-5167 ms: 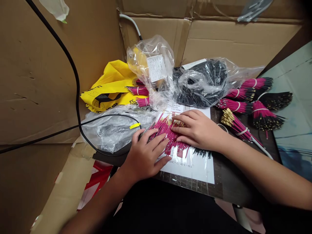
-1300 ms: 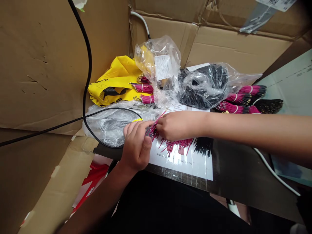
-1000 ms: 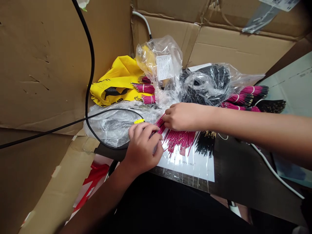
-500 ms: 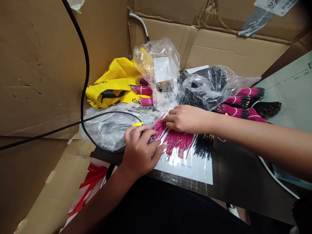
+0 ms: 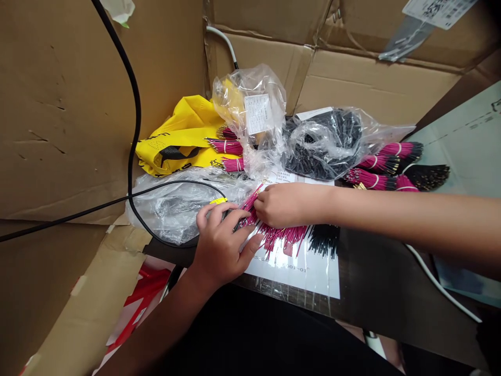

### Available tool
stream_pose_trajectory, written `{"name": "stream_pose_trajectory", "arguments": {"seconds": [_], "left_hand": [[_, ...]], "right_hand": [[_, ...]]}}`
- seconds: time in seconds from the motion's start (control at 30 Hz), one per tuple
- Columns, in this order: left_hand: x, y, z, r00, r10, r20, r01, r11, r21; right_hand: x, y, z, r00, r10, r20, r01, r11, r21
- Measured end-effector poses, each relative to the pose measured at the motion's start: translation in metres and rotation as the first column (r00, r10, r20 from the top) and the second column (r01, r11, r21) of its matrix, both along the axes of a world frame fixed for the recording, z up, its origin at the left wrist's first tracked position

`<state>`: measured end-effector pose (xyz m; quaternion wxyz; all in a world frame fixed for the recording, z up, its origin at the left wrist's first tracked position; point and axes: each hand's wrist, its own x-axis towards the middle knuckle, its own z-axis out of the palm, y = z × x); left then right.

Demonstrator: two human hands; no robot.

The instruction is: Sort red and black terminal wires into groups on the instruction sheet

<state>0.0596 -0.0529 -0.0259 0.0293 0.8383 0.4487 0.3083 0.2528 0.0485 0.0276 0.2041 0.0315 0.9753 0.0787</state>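
Note:
My left hand lies palm down at the left end of a pile of pink wires, its fingers spread and slightly bent. A black cable with a yellow collar runs up to its fingers; whatever is under the palm is hidden. My right hand reaches across from the right, fingertips curled together on the upper left wires, and its forearm covers part of the pile. Short black wires lie beside the pink ones. Beneath both is a white printed sheet under clear film.
Behind stand a clear bag with a label, a bag of black wires and a yellow bag. Banded pink-and-black wire bundles lie right. Crumpled plastic lies left. Cardboard walls enclose the dark table.
My right hand has moved down and slightly left over the pink wires, uncovering more of the printed paper behind it. My left hand stays nearly where it was.

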Motion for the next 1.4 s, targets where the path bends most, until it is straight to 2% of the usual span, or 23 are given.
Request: {"name": "stream_pose_trajectory", "arguments": {"seconds": [0.13,0.27,0.43,0.57,0.67,0.8,0.93,1.1,1.23,1.4], "left_hand": [[-0.003,0.000,0.001,1.000,-0.013,0.017,0.014,0.999,-0.047],[-0.005,0.000,0.003,0.999,-0.006,0.053,0.011,0.996,-0.091],[-0.002,0.000,0.001,0.999,-0.024,-0.021,0.023,0.999,-0.042],[0.001,0.000,-0.001,0.996,-0.062,-0.070,0.061,0.998,-0.009],[0.002,0.001,-0.002,0.992,-0.085,-0.092,0.086,0.996,0.009],[0.003,0.000,-0.003,0.989,-0.111,-0.100,0.115,0.993,0.035],[0.003,-0.001,-0.002,0.985,-0.137,-0.102,0.142,0.989,0.036],[0.003,0.001,0.000,0.980,-0.165,-0.108,0.169,0.985,0.022],[0.002,0.001,0.000,0.977,-0.186,-0.106,0.186,0.983,-0.007],[0.003,0.001,0.000,0.981,-0.163,-0.106,0.163,0.987,-0.014]], "right_hand": [[-0.007,0.002,0.007,0.998,0.050,0.043,-0.049,0.999,-0.017],[0.005,0.002,0.017,0.995,0.100,-0.028,-0.097,0.991,0.094],[0.060,-0.010,0.027,0.978,0.144,-0.152,-0.114,0.975,0.191],[0.106,-0.033,0.021,0.980,0.101,-0.173,-0.067,0.979,0.193],[0.125,-0.049,0.012,0.985,0.019,-0.172,0.015,0.981,0.194],[0.133,-0.058,0.009,0.976,-0.044,-0.214,0.097,0.966,0.240],[0.126,-0.064,0.005,0.897,-0.199,-0.394,0.311,0.919,0.244],[0.116,-0.087,-0.020,0.707,-0.366,-0.605,0.522,0.847,0.098],[0.123,-0.103,-0.040,0.611,-0.427,-0.667,0.583,0.813,0.014],[0.134,-0.107,-0.047,0.579,-0.441,-0.686,0.581,0.813,-0.033]]}}
